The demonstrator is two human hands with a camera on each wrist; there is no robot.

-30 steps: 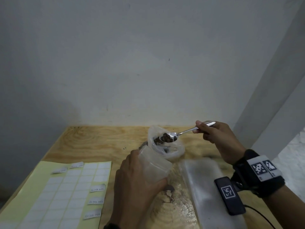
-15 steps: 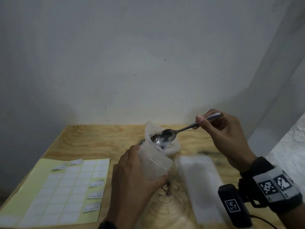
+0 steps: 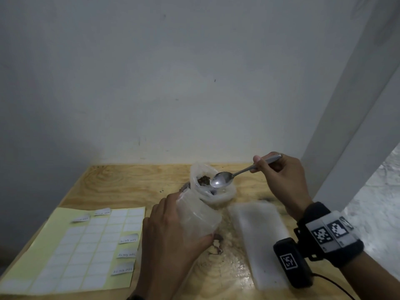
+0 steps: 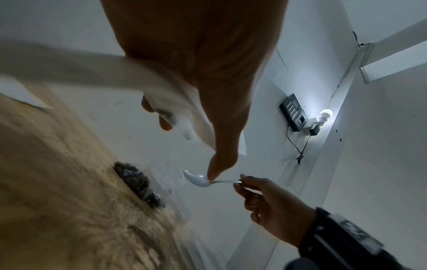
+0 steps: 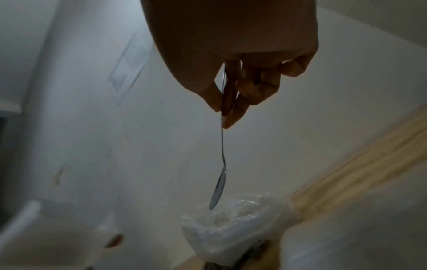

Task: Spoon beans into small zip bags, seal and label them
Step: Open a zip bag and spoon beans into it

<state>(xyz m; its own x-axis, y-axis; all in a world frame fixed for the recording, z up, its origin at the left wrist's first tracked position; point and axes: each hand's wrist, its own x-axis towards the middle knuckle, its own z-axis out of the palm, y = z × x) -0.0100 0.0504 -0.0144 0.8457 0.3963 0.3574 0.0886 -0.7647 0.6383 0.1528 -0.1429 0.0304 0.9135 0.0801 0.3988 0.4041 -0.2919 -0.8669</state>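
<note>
My left hand (image 3: 173, 232) curls round a small clear plastic zip bag (image 3: 194, 215), low in the frame's centre; my right hand (image 3: 281, 180), at centre right, pinches the handle of a shiny metal spoon (image 3: 223, 179); its empty bowl hovers over the open clear bag of dark beans (image 3: 203, 180) on the plywood table (image 3: 121, 187); a yellow sheet of white labels (image 3: 86, 245) lies lower left.

Bare wooden table (image 3: 134, 182) open ahead-left of the left hand (image 3: 171, 241). Blocked straight ahead by the bean bag (image 3: 213, 187) and spoon (image 3: 223, 179) (bowl over its mouth). Label sheet (image 3: 75, 252) flat just left; stack of zip bags (image 3: 262, 243) flat just right.
</note>
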